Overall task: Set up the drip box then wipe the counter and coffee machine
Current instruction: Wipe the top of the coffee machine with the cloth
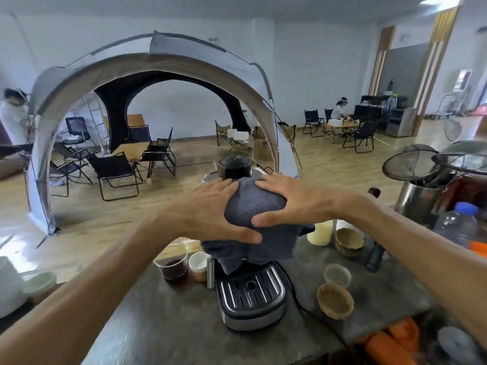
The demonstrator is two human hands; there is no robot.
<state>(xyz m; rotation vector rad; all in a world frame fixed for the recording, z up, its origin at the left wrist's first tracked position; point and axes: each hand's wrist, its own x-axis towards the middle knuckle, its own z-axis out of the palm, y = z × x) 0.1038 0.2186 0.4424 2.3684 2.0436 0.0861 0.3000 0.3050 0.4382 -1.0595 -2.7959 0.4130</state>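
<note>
A dark grey cloth (pixel 254 209) is draped over the top of the coffee machine (pixel 250 299) at the centre of the counter (pixel 158 325). My left hand (pixel 210 212) presses flat on the cloth's left side, thumb along its lower edge. On the cloth's right side my right hand (pixel 287 201) lies spread with straight fingers. The machine's slotted metal drip tray (pixel 250 292) sits in place at its base, below the hanging cloth. A black round lid (pixel 234 165) shows behind the cloth.
Left of the machine stand a glass of dark liquid (pixel 174 267) and a small cup (pixel 199 264). To the right are paper cups (pixel 334 299), a cream jug (pixel 320 233), a plastic bottle (pixel 456 225) and a steel pot with mesh strainers (pixel 419 185). People, chairs and a tent fill the room behind.
</note>
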